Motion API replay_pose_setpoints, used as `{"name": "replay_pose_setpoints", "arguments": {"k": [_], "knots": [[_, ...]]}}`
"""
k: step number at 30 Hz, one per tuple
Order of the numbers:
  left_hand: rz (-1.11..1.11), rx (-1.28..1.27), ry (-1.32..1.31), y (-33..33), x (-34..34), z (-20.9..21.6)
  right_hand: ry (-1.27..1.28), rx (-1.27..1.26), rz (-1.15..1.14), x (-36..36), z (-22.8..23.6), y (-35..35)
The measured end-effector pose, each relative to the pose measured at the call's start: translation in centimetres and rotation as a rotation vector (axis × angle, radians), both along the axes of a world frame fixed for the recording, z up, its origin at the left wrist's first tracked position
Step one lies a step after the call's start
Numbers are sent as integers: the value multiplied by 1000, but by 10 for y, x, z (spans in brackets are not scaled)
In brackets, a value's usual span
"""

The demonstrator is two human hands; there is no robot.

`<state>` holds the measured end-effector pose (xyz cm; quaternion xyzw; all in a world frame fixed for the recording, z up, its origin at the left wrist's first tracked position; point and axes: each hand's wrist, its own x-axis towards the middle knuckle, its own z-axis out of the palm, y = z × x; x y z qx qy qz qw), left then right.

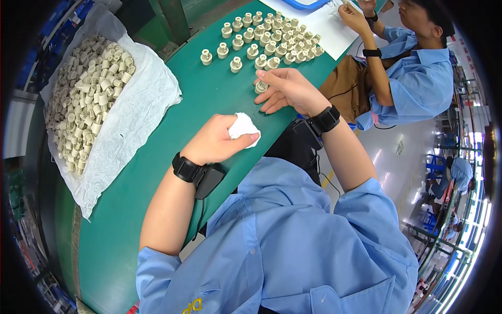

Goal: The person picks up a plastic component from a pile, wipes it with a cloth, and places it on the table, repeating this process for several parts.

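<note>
My left hand is closed round a crumpled white cloth, over the near edge of the green table. Just ahead and to the right, my right hand has its thumb and fingertips around a small beige plastic part; the other fingers are loosely bent. Past that hand, several similar beige parts stand in loose rows, ribbed narrow end up. At the left, a heap of beige parts lies on a white plastic sheet.
The green table curves from lower left to upper right. At its far end lie a white sheet and a blue tray. A co-worker in a blue shirt sits at the right, hands raised near that end. Both my wrists wear black devices with cables.
</note>
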<state>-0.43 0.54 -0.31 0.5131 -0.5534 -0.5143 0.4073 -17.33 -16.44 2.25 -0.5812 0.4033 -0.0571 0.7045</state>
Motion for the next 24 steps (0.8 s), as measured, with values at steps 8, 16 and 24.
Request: {"name": "replay_pose_setpoints", "arguments": {"k": [8,16,24], "knots": [[-44,28,47,-4,2,3,23,-33,-15,3,-3,0],[-69,97,16,-6,5,1,15,-74,19,2,-2,-2],[-47,109,48,-2,3,-2,-29,-129,-1,-2,-9,9]]}}
